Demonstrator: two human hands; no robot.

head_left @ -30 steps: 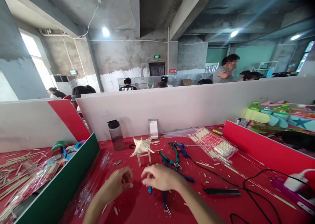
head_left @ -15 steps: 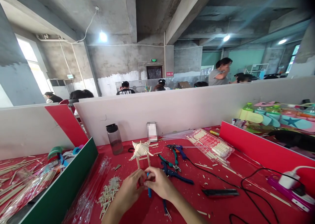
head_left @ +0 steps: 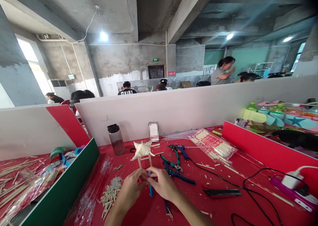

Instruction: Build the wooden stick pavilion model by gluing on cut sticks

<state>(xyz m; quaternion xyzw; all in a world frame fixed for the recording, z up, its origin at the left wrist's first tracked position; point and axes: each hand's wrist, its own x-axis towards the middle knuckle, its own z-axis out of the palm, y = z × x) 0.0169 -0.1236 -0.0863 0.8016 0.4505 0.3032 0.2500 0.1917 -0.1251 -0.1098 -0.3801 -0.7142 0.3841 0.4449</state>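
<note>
At the lower middle of the frame the left hand (head_left: pixel 131 190) and right hand (head_left: pixel 162 185) meet fingertip to fingertip over the red tabletop (head_left: pixel 223 212). The right hand's fingers are pinched closed on a slim blue-handled tool (head_left: pixel 150 190), which hangs down between the two hands. The left hand's fingers are curled closed against the same spot, and whether they pinch anything small cannot be told. Left of the hands lies a heap of short pale cut sticks (head_left: pixel 109 194). Just above the fingertips stands a small stick model with a pale woven roof (head_left: pixel 142 150), with blue-handled pliers (head_left: pixel 177 176) and teal-handled cutters (head_left: pixel 171 162) to its right. Toward the lower right a flat black bar (head_left: pixel 222 193) lies by a black cable (head_left: pixel 250 183). Farther up are a clear bottle with a dark lid (head_left: pixel 116 140), a clear bag of long pale sticks (head_left: pixel 213 147) and a white partition (head_left: pixel 188 108). Beyond it, a black shirt carries white letters (head_left: pixel 127 92) and the back wall a green sign (head_left: pixel 155 59) and a red sign (head_left: pixel 171 73), all too small to read.
</note>
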